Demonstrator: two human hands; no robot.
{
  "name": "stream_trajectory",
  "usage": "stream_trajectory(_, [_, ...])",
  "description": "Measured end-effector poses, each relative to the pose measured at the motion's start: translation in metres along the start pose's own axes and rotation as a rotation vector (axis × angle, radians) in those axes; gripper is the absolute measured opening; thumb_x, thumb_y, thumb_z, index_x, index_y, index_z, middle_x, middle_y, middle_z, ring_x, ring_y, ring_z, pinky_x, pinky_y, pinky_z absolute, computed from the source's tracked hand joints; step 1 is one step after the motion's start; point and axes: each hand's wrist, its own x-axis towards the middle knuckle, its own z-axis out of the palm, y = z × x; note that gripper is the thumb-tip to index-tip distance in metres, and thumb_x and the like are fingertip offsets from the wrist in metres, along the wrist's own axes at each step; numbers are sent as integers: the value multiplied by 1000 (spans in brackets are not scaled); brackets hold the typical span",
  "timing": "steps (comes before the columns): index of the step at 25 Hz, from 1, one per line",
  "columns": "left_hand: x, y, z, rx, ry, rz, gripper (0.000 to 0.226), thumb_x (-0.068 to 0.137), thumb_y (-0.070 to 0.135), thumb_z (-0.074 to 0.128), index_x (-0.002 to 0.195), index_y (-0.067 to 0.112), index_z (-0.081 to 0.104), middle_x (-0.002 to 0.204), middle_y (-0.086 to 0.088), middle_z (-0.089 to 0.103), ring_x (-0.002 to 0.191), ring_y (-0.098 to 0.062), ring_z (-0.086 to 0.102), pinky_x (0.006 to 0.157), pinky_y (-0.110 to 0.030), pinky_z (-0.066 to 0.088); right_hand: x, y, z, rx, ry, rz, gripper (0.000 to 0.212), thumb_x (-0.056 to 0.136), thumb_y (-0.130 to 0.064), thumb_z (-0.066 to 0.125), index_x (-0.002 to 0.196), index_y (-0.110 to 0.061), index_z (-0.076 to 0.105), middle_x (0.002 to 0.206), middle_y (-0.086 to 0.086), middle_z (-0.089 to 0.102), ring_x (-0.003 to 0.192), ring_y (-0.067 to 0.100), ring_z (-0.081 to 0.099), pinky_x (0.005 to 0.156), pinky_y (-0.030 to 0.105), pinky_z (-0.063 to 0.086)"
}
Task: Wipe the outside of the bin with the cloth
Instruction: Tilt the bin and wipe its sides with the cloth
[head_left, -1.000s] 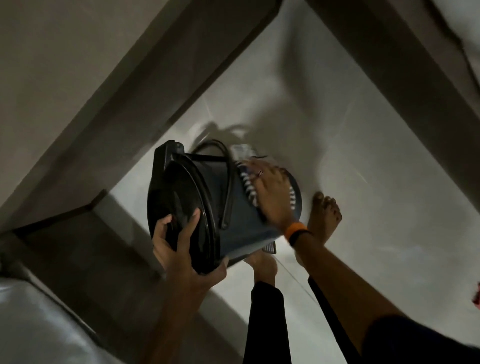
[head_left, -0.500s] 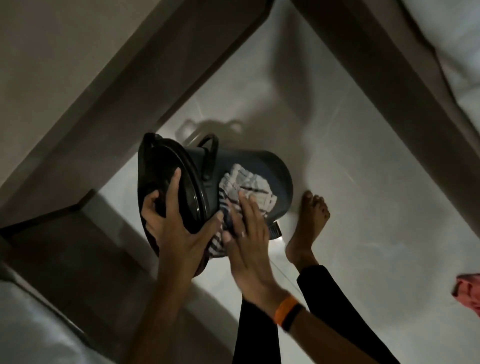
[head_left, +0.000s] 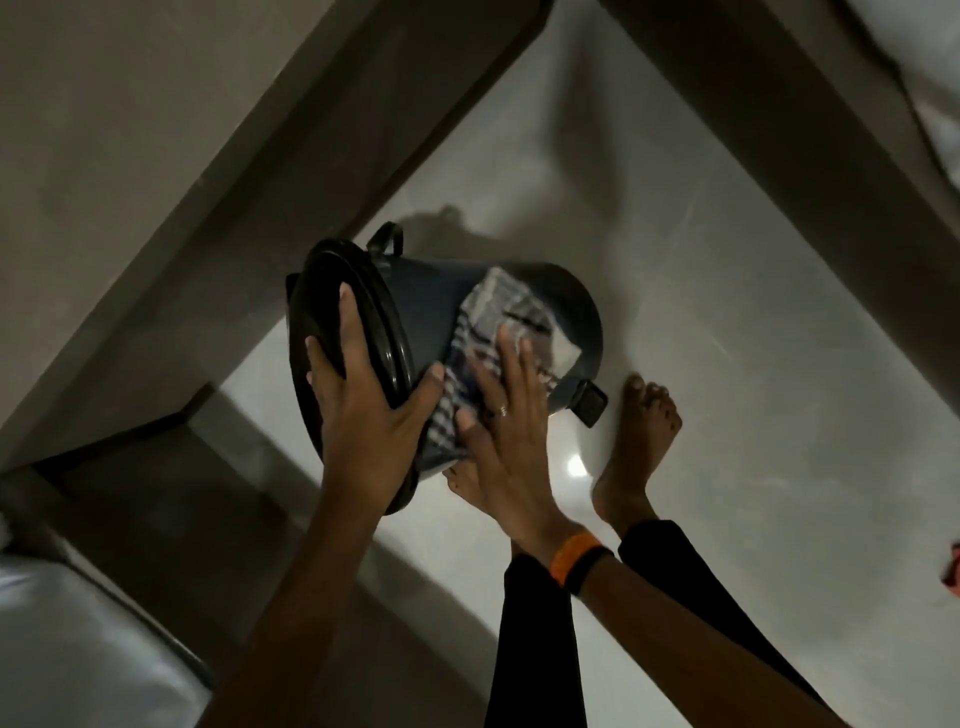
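A dark blue pedal bin (head_left: 431, 299) with a black lid (head_left: 317, 332) is held tilted on its side above the floor, lid end toward the left. My left hand (head_left: 363, 415) grips the lid rim, fingers spread over the lid and thumb on the bin's side. A white and dark striped cloth (head_left: 493, 322) lies flat on the bin's curved wall. My right hand (head_left: 506, 426), with a ring and an orange wristband, presses the cloth's near part with flat fingers. The black pedal (head_left: 592, 402) sticks out at the bin's base.
My bare feet (head_left: 639, 447) stand on the pale glossy tiled floor (head_left: 753, 312) just right of the bin. Dark skirting and walls (head_left: 156, 156) close in on the left and upper right. A white surface (head_left: 67, 649) is at lower left; something red (head_left: 955, 566) at the right edge.
My right hand slid the cloth from the far end of the bin's side back toward the lid end. The bin turned slightly, so the pedal now shows at its base.
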Motion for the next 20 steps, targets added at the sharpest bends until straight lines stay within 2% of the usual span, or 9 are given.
stream_trajectory(2, [4, 8, 5, -17, 20, -2, 112, 76, 61, 75, 154, 55, -5, 171, -11, -1, 156, -41, 11, 116, -70, 27, 13, 9, -10, 73, 40, -6, 48, 107, -60, 31, 154, -50, 34, 176, -12, 19, 166, 21, 14, 134, 45, 9])
stream_trajectory(3, [2, 9, 7, 5, 6, 11, 120, 68, 65, 78, 154, 56, -6, 171, -9, -3, 156, -39, 7, 116, -71, 26, 33, 21, -19, 98, 95, 77, 50, 107, -57, 33, 153, -38, 43, 174, -3, 28, 164, 24, 22, 136, 46, 11])
stream_trajectory(5, [-6, 4, 8, 102, -73, 92, 134, 56, 65, 83, 151, 59, -11, 171, -4, -14, 158, -35, -5, 115, -75, 23, 88, 53, -46, 158, 204, 348, 48, 110, -38, 40, 152, -18, 52, 170, 9, 38, 160, 29, 32, 135, 53, 19])
stream_trajectory(7, [-17, 0, 10, 193, -137, 172, 133, 57, 66, 82, 147, 64, -16, 170, -1, -22, 157, -31, -13, 113, -79, 21, 123, 71, -70, 181, 198, 490, 44, 114, -25, 40, 156, -17, 49, 173, 8, 35, 162, 28, 28, 135, 51, 16])
stream_trajectory(10, [-15, 10, 13, 166, -60, 129, 118, 69, 66, 73, 149, 62, -14, 171, -6, -18, 157, -34, -10, 113, -78, 20, 91, 43, -55, 174, 133, 301, 49, 111, -34, 34, 159, -32, 37, 177, 11, 23, 166, 35, 18, 136, 56, 13])
stream_trajectory(13, [-10, 26, 18, 103, 19, 98, 102, 77, 74, 57, 154, 55, -7, 172, -11, -9, 157, -39, -3, 116, -75, 19, 3, -4, -20, 331, 94, 7, 50, 106, -52, 39, 152, -63, 26, 178, -14, 12, 167, 31, 13, 131, 63, 20])
stream_trajectory(15, [-10, 30, 21, 134, 46, 89, 101, 78, 81, 48, 156, 49, -7, 172, -15, -5, 156, -43, 4, 113, -73, 25, -3, 1, -23, 245, 98, -61, 43, 107, -52, 40, 150, -53, 40, 175, -14, 22, 163, 26, 24, 129, 58, 27])
stream_trajectory(18, [-16, 23, 25, 163, 28, 31, 116, 72, 78, 63, 153, 52, -16, 171, -14, -9, 156, -43, 6, 110, -75, 30, 62, 29, -47, 215, 194, 275, 47, 107, -36, 40, 149, -17, 49, 172, 10, 32, 161, 28, 28, 133, 54, 23])
stream_trajectory(20, [-27, 22, 31, 259, -33, 62, 136, 63, 63, 81, 147, 56, -26, 170, -14, -18, 156, -43, -2, 111, -75, 30, 98, 44, -64, 184, 221, 468, 46, 114, -24, 38, 158, -11, 42, 175, 8, 28, 164, 24, 23, 136, 49, 17])
